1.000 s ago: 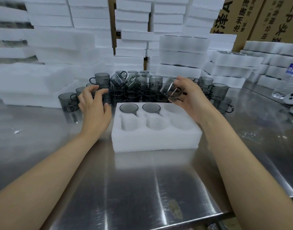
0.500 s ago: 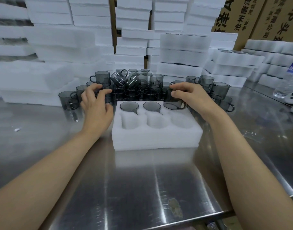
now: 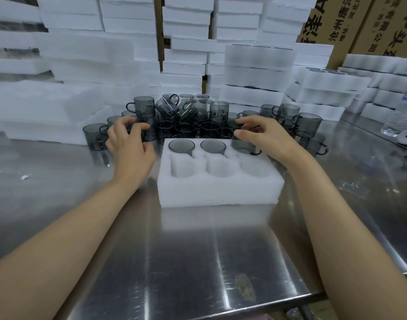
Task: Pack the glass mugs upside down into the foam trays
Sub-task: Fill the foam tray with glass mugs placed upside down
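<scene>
Your right hand [image 3: 267, 137], grip curled round mug no. 3 [image 3: 242, 144], has sunk it inverted into the foam tray [image 3: 221, 190] mid-frame: 3 pockets to go; left hand [image 3: 128, 144] grip unclear.

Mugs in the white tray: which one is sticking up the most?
The back-right mug, in the right hand: it stands above the foam tray; the left mug and middle mug sit flush.

We see both arms bare from the frame's lower edge to the fingertips: left forearm [image 3: 71, 239] and left hand [image 3: 128, 146], right forearm [image 3: 331, 215] and right hand [image 3: 269, 137]. The forearms look smooth, the wrists slender, and the fingernails short where they show.
</scene>
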`<state>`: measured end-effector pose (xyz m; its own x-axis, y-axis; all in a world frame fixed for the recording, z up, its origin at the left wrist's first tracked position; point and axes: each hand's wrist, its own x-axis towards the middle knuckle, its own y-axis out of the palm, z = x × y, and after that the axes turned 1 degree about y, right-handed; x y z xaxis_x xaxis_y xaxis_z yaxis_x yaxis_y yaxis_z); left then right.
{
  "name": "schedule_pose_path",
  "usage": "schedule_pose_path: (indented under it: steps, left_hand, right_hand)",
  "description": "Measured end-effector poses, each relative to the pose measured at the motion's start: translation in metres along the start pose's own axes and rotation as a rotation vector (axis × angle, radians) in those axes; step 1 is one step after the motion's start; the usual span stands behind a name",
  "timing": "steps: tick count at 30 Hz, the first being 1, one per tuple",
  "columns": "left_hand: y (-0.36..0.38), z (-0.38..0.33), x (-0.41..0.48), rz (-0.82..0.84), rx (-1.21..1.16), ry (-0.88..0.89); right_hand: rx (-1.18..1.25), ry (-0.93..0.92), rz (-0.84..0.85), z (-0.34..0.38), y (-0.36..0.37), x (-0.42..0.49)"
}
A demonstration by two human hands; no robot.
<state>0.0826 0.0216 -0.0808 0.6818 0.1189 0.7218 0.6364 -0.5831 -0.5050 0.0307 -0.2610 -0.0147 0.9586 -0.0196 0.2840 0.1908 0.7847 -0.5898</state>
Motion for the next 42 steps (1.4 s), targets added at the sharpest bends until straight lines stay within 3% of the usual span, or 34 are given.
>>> schedule_pose_path:
  steps: [10,28,35,42]
  left_hand:
    - [0.001,0.005,0.002,0.052,0.029,-0.213]
    - [0.003,0.007,0.002,0.146,0.005,-0.253]
    - [0.004,0.007,0.003,0.151,0.012,-0.265]
    - [0.003,0.007,0.004,0.155,0.000,-0.285]
  right_hand:
    - [-0.061,0.026,0.122,-0.001,-0.001,0.003]
    - [-0.061,0.126,0.122,-0.009,-0.005,0.003]
    - [0.058,0.202,0.131,-0.013,-0.003,0.004]
    - [-0.055,0.241,0.276,-0.014,-0.014,0.002]
